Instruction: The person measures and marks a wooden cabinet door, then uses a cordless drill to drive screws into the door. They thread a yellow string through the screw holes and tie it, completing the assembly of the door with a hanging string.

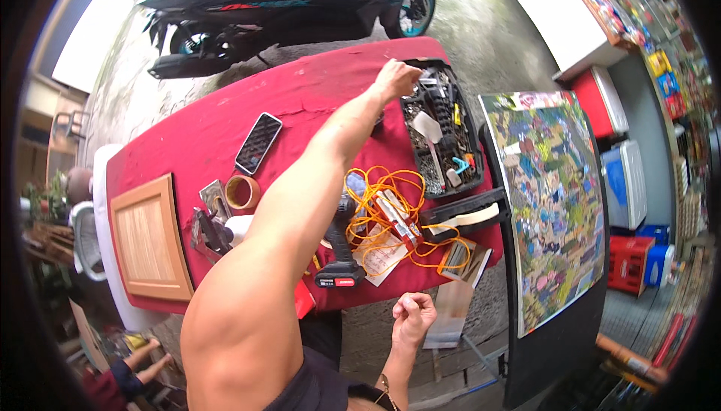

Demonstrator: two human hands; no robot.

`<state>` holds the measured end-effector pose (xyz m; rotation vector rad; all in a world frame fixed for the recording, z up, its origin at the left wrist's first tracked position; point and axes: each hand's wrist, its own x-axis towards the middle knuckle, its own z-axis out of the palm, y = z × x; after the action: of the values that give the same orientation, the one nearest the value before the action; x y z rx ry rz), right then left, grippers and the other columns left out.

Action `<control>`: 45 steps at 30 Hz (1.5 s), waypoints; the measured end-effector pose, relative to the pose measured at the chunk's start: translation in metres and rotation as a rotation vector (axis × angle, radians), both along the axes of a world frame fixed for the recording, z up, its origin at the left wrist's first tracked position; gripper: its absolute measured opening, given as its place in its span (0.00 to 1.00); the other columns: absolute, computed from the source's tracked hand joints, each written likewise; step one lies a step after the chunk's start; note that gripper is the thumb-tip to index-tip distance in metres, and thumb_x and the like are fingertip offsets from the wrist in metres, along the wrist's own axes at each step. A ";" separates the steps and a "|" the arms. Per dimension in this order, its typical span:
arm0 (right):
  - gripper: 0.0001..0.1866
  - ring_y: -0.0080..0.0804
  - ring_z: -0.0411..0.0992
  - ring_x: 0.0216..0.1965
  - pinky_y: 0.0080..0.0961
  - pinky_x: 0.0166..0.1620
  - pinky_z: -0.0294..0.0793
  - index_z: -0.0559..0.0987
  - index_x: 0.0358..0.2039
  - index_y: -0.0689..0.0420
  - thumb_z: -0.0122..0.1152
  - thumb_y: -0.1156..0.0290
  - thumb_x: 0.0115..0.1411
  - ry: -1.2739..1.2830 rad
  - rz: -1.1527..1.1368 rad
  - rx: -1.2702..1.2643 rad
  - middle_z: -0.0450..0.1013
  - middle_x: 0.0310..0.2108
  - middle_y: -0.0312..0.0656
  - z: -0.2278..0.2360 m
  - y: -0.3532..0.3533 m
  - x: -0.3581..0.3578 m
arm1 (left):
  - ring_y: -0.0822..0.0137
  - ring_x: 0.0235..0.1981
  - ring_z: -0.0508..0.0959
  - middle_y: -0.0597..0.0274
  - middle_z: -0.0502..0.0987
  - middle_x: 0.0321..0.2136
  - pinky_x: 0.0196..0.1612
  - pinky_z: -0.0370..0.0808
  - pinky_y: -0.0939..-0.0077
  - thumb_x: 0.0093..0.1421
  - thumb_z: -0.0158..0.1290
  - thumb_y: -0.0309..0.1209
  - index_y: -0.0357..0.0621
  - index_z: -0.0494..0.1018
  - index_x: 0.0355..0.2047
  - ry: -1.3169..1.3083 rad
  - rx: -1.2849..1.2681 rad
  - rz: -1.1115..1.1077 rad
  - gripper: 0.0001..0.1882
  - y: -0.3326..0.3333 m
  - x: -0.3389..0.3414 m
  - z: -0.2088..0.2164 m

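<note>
My left arm stretches across the red-covered table (165, 140). At its end my left hand (396, 80), fingers drawn together, is at the far left corner of a black toolbox tray (472, 140) full of small hardware and tools. What those fingers hold, if anything, is hidden. My right hand (413, 319) is curled closed in front of the table's near edge, its contents not visible. Between the hands lie a cordless drill (339, 257) standing on its battery, a tangled orange cord (390, 178) and a red-and-white tool or package (399, 219). A white-handled scraper-like tool (427, 127) rests in the tray.
A phone (258, 143), a tape roll (242, 192) and a wooden panel (152, 238) lie on the left. A black lid or handle piece (469, 214) sits below the tray. A picture-covered board (552, 200) stands at the right. A motorcycle (293, 5) is parked beyond the table.
</note>
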<state>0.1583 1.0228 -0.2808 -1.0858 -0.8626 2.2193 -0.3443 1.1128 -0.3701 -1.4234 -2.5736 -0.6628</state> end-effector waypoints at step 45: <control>0.09 0.20 0.74 0.21 0.18 0.26 0.74 0.81 0.32 0.62 0.59 0.75 0.49 -0.097 1.454 0.665 0.77 0.22 0.39 -0.111 -0.581 -0.189 | 0.73 0.24 0.79 0.60 0.79 0.24 0.26 0.76 0.81 0.53 0.61 0.27 0.39 0.75 0.28 -1.198 0.990 1.198 0.07 -0.882 0.351 -0.027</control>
<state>-0.0312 0.4418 -0.3920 -0.1120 -2.7746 2.3564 0.0063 0.2304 -0.3970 1.0259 -2.1759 -2.2855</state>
